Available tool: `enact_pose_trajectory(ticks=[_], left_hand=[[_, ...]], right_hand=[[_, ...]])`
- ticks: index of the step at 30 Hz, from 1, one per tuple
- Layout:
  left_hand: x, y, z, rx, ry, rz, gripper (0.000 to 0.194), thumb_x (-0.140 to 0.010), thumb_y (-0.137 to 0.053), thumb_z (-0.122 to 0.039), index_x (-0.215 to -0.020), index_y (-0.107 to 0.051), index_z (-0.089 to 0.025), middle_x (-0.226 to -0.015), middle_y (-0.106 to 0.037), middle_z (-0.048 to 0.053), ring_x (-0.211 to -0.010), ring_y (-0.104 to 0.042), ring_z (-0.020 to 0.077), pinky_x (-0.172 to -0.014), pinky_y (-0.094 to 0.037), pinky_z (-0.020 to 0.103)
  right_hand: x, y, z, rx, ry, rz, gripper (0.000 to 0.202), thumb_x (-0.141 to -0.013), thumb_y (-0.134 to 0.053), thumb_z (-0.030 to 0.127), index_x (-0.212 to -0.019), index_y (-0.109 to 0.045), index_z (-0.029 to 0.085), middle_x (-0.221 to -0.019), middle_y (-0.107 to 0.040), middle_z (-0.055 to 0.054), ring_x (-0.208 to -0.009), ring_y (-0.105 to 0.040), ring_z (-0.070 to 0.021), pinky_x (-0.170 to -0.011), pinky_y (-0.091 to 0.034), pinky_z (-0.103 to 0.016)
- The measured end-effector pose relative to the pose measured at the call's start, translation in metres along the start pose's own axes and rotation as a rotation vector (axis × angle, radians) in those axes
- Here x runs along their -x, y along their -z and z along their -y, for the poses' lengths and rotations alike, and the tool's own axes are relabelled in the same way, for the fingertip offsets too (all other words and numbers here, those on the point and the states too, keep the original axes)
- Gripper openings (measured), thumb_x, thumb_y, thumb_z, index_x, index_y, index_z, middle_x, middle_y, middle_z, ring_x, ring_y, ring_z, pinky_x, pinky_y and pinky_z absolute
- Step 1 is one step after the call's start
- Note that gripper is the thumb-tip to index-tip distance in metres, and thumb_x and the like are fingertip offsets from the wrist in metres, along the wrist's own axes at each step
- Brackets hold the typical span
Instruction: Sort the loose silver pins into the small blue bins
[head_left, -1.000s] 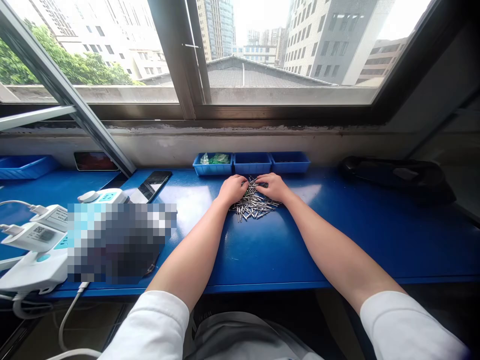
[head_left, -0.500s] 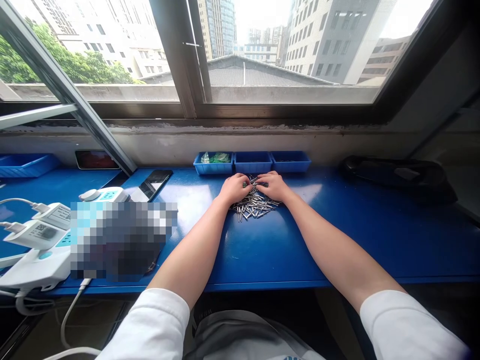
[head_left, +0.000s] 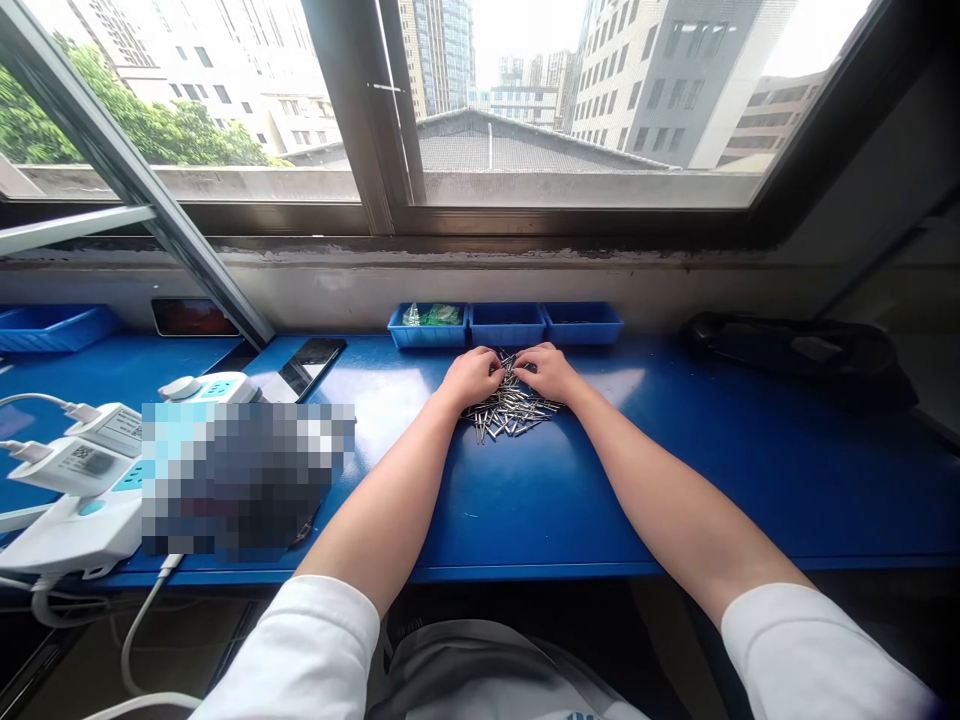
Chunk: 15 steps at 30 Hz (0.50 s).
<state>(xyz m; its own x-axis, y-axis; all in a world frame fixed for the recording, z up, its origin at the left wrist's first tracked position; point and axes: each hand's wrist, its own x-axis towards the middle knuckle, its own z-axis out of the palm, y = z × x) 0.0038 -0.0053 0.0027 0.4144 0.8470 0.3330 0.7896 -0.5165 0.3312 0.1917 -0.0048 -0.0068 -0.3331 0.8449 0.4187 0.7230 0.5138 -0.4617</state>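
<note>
A loose pile of thin silvery pop rivets (head_left: 511,408) lies on the blue tabletop (head_left: 525,510), heaped between both hands. My left hand (head_left: 471,378) rests against the pile's left side, with its fingers curled in among the rivets. From the right, my right hand (head_left: 549,372) reaches over the far part of the heap, thumb and fingers bent together on rivets there. The fingertips of both hands are partly hidden, so exactly how many pieces each one grips cannot be made out.
Behind the hands stand three blue bins: the left bin (head_left: 427,335) with green and clear packets, the middle bin (head_left: 507,332) and the right bin (head_left: 583,330). A phone (head_left: 311,365), power strips (head_left: 71,535) with cables, and a blurred-out object (head_left: 247,480) lie left. A black bag (head_left: 795,355) sits right.
The fingers of both hands have drawn in slightly over the rivets, and the gaps between thumb and fingers look smaller. The pile stays in place.
</note>
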Motion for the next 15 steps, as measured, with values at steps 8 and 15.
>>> enact_pose_trajectory(ticks=[8, 15], left_hand=[[-0.0009, 0.0006, 0.0010, 0.009, -0.002, 0.033, 0.018, -0.080, -0.052, -0.032, -0.078, -0.066, -0.020, -0.114, -0.062, 0.006, -0.104, -0.058, 0.0233, -0.093, -0.046, 0.033], [-0.0016, -0.0020, 0.0026, 0.003, -0.004, 0.023, 0.019, -0.082, -0.052, -0.034, -0.080, -0.064, -0.020, -0.110, -0.063, 0.006, -0.103, -0.059, 0.0234, -0.091, -0.046, 0.034]], right_hand=[[0.0013, 0.0010, 0.0026, -0.029, 0.010, 0.010, 0.010, -0.077, -0.061, 0.025, -0.080, -0.070, 0.023, -0.100, -0.070, -0.003, -0.104, -0.055, -0.0242, -0.092, -0.041, -0.041], [0.0005, -0.0001, 0.0016, -0.040, 0.017, -0.003, 0.010, -0.080, -0.060, 0.026, -0.080, -0.069, 0.022, -0.096, -0.070, -0.004, -0.099, -0.056, -0.0233, -0.089, -0.043, -0.040]])
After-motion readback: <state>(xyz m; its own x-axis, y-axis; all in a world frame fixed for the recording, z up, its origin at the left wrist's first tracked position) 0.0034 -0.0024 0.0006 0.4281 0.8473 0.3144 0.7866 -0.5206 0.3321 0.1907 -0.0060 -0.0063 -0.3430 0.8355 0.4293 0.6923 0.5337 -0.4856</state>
